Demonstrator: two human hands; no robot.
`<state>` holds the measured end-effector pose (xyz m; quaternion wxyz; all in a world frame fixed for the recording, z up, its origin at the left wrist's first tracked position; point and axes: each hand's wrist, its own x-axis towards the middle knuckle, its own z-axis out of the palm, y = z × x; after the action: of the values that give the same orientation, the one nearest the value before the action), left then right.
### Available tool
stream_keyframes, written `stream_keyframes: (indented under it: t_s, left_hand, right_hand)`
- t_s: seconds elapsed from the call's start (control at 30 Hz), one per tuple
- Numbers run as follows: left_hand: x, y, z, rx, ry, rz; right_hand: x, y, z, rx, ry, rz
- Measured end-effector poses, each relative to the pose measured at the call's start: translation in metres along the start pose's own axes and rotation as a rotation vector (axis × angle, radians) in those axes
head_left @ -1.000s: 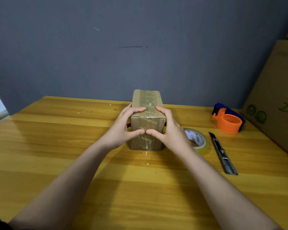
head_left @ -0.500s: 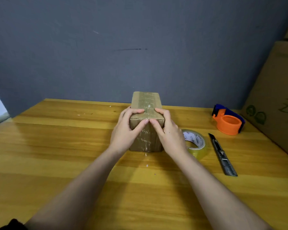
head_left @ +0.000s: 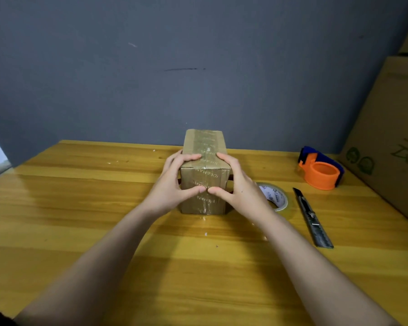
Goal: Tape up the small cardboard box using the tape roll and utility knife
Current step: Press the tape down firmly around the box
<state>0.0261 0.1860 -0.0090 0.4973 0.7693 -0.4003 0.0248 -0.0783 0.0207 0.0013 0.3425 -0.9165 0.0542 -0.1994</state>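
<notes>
A small cardboard box (head_left: 204, 147) stands on the wooden table (head_left: 80, 208), with printed clear tape running over its top and down its near face. My left hand (head_left: 172, 184) clasps its left side, thumb on the near face and index finger on the top edge. My right hand (head_left: 238, 187) mirrors this on the right side. The two thumbs nearly meet on the taped front. A roll of clear tape (head_left: 277, 197) lies flat just right of my right hand. The utility knife (head_left: 312, 217) lies further right, pointing away from me.
An orange and blue tape dispenser (head_left: 320, 169) sits at the back right. A large cardboard carton (head_left: 391, 137) stands along the table's right edge. A dark grey wall rises right behind the table.
My thumbs slid down the box's near face from the top edge to mid-height. My fingers shifted slightly on the top. The box stayed in place.
</notes>
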Motion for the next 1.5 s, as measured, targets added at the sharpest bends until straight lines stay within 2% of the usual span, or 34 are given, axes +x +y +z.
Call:
stream_keyframes:
  t_s: [0.1,0.23,0.37,0.5,0.7,0.97,1.1,1.3,1.4,1.43,1.5]
  left_hand:
    - [-0.002,0.004,-0.004,-0.087,-0.062,-0.034]
    - [-0.003,0.007,-0.002,-0.146,0.010,-0.038]
    - [-0.003,0.006,-0.001,-0.132,0.029,-0.033]
    - [-0.002,0.004,-0.002,-0.105,0.017,-0.035]
    - [-0.003,0.001,-0.006,-0.119,-0.017,-0.016]
    - [-0.001,-0.001,-0.015,-0.118,-0.157,0.001]
    - [0.001,-0.004,-0.014,-0.088,-0.156,-0.012]
    - [0.001,0.000,-0.013,-0.004,-0.189,-0.032]
    - [-0.005,0.004,-0.019,-0.086,-0.243,-0.084]
    - [-0.010,0.010,-0.019,-0.087,-0.202,-0.102]
    - [-0.023,0.023,-0.016,0.080,0.055,-0.066]
  right_hand:
    - [0.000,-0.002,0.002,0.010,-0.007,0.021]
    - [0.000,-0.016,0.012,0.214,0.101,0.126]
    - [0.001,-0.027,0.022,0.107,0.262,0.182]
    - [0.002,-0.025,0.025,0.073,0.299,0.161]
    - [0.001,-0.020,0.022,-0.001,0.249,0.128]
    - [0.000,-0.015,0.017,-0.082,0.175,0.099]
    - [0.000,-0.012,0.016,-0.123,0.147,0.089]
    - [0.001,-0.008,0.012,-0.089,0.072,0.073]
    - [0.000,-0.007,0.004,-0.028,0.003,0.051]
    - [-0.001,-0.007,-0.001,-0.013,-0.007,0.044]
    - [-0.005,-0.007,-0.008,0.013,0.011,0.036]
